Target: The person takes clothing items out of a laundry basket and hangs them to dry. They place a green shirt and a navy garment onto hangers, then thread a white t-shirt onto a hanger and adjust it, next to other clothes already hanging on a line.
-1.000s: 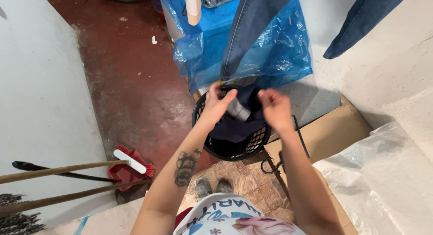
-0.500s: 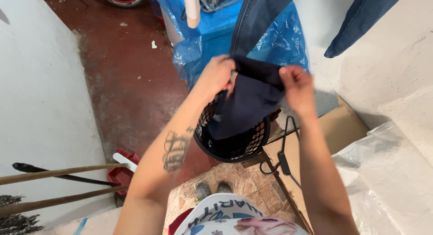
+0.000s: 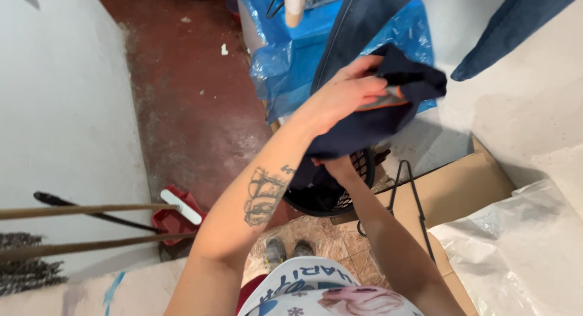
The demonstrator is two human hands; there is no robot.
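My left hand (image 3: 346, 94) is raised high and grips a dark navy garment (image 3: 388, 115) with an orange detail, holding it up over a black plastic laundry basket (image 3: 358, 182). My right hand (image 3: 337, 165) sits lower, mostly hidden under the hanging cloth, and seems to hold its lower part just above the basket. More dark cloth lies inside the basket.
Blue jeans (image 3: 364, 18) hang overhead in front of a blue plastic sheet (image 3: 285, 67). A black hanger (image 3: 410, 197) lies on cardboard (image 3: 467, 182) at right, next to clear plastic (image 3: 522, 249). Wooden broom handles (image 3: 79, 211) and a red dustpan (image 3: 173, 216) lie at left. White walls flank the red floor.
Both hands lifted the navy garment out of the basket. The left hand rose up and to the right with it; the right hand dropped beneath the cloth.
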